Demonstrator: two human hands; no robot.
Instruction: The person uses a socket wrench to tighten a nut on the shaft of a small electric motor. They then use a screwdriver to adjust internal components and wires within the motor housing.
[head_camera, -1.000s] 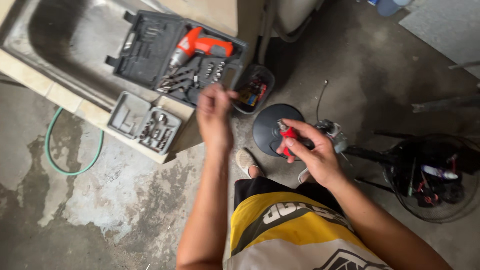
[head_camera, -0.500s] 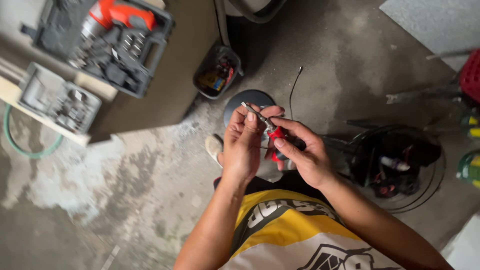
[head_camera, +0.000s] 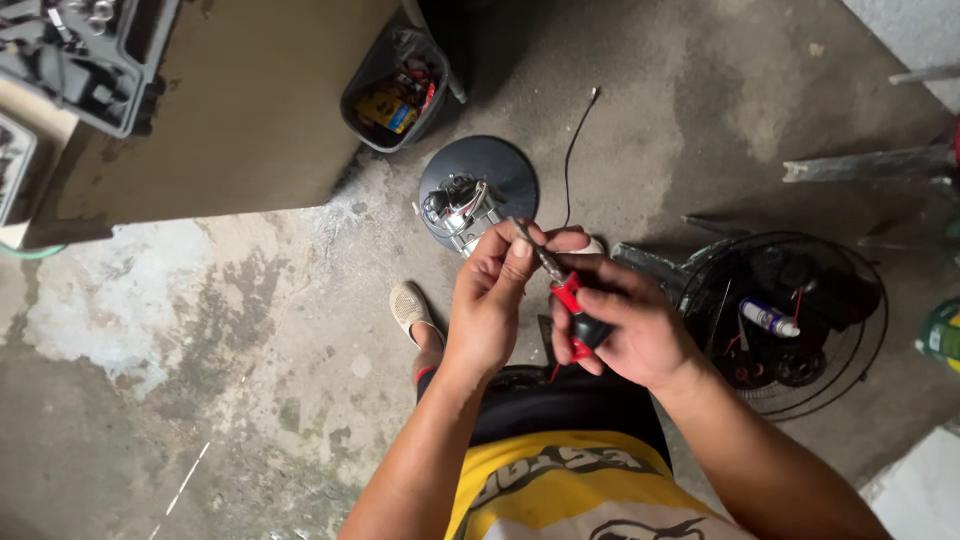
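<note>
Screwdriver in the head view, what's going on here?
A person holds a red-and-black screwdriver over a concrete floor. The right hand grips its handle; the left hand pinches the metal shaft near the tip. Just beyond the hands, a round dark base with exposed metal parts lies on the floor, with a wire fan guard to the right and a black bucket further off.

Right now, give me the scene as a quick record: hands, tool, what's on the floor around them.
left hand: fingertips pinch the metal shaft near its tip
right hand: wrapped around the handle
screwdriver: red and black handle, metal shaft pointing up-left, held between both hands
round dark base: on the concrete floor beyond the hands, a wired motor part on it
fan guard: wire cage on the floor to the right, a small spray can inside
black bin: upper middle, holds mixed items
tool case: open, top left
</note>
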